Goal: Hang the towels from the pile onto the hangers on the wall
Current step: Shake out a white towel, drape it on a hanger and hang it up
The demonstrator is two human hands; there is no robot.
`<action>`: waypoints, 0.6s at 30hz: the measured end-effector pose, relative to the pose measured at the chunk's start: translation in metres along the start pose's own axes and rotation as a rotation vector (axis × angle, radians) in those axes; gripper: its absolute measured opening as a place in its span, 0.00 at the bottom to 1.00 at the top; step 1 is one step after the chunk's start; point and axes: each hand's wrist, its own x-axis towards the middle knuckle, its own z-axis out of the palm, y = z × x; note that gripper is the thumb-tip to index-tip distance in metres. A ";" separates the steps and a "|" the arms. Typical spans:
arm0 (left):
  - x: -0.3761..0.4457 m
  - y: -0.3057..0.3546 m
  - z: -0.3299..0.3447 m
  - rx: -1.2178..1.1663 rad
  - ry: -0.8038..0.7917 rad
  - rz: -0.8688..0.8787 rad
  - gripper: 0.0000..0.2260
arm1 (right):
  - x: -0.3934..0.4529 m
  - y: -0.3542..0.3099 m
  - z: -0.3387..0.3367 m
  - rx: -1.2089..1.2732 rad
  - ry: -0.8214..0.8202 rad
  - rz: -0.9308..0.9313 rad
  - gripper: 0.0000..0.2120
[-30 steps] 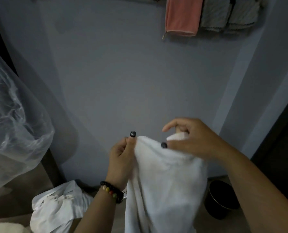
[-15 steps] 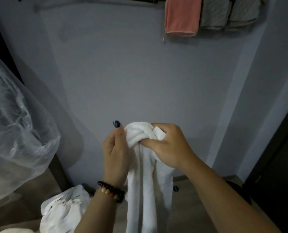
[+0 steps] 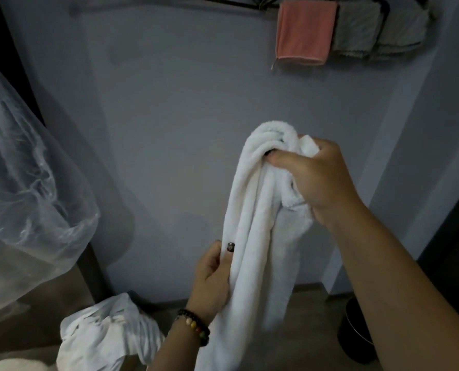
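Note:
A long white towel [image 3: 252, 236] hangs bunched in front of me. My right hand [image 3: 314, 178] grips its gathered top end, raised to mid-height. Lower down, my left hand [image 3: 212, 279], with a bead bracelet at the wrist, holds the hanging folds from the left side. High on the wall a dark rail with hangers [image 3: 239, 4] carries a pink towel [image 3: 303, 33] and grey towels [image 3: 378, 28]. A pile of white cloth [image 3: 105, 336] lies at the bottom left.
A large clear plastic bag [image 3: 27, 188] bulges in from the left over a dark frame. A dark round bin [image 3: 357, 333] stands on the floor at the right, partly behind my right arm. The grey wall [image 3: 183, 129] is straight ahead, with a dark doorway at the far right.
My right hand has bunched the towel's top and lifted it up and to the right. My left hand has slid down from the top edge to the hanging folds.

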 end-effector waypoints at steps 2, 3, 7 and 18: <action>0.001 0.000 0.000 -0.179 -0.007 -0.098 0.25 | -0.001 0.011 -0.006 -0.046 0.048 0.016 0.11; 0.001 -0.001 -0.001 -0.266 0.026 -0.129 0.20 | -0.001 0.019 -0.011 -0.091 0.082 0.019 0.11; 0.006 0.004 -0.011 -0.349 0.152 -0.123 0.11 | -0.011 0.053 -0.045 -0.297 0.153 0.116 0.15; 0.012 0.063 0.018 0.038 -0.018 0.230 0.27 | -0.067 0.112 0.005 -0.501 -0.594 0.119 0.39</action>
